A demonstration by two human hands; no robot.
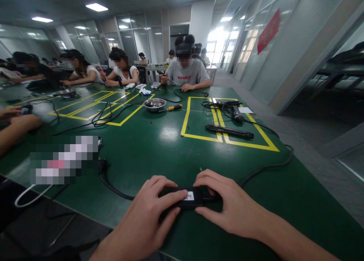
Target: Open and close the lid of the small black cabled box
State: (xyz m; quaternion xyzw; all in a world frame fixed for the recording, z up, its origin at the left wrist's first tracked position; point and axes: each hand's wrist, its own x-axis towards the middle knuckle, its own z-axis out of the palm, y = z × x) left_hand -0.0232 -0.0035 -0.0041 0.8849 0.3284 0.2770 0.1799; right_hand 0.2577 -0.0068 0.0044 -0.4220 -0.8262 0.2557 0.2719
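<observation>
Holds a black box (198,199) with a white label (190,195) close to the camera, between both hands above the near side of a green table (136,154). Clasps the left end narrowly with the left hand (155,208), laying the index finger on the label and setting the thumb along the lower edge. Grips the right end between thumb and fingertips of the right hand (227,198). Cannot tell whether resting on the tabletop or raised.

Shows beyond, from left to right: another person's hands (27,121) around a small dark object (27,109); a pixelated whitish item (68,154), with a white cord (32,200) looping past the table edge; a black plug (102,165) just beside, on a black cable (116,192) leading toward the left hand; a metal bowl (154,108); a yellow-and-black screwdriver (175,107); a person in a light T-shirt (189,75) across the table; tangled black cables (222,104); and a black rod (229,131) lying across yellow tape (201,136).
</observation>
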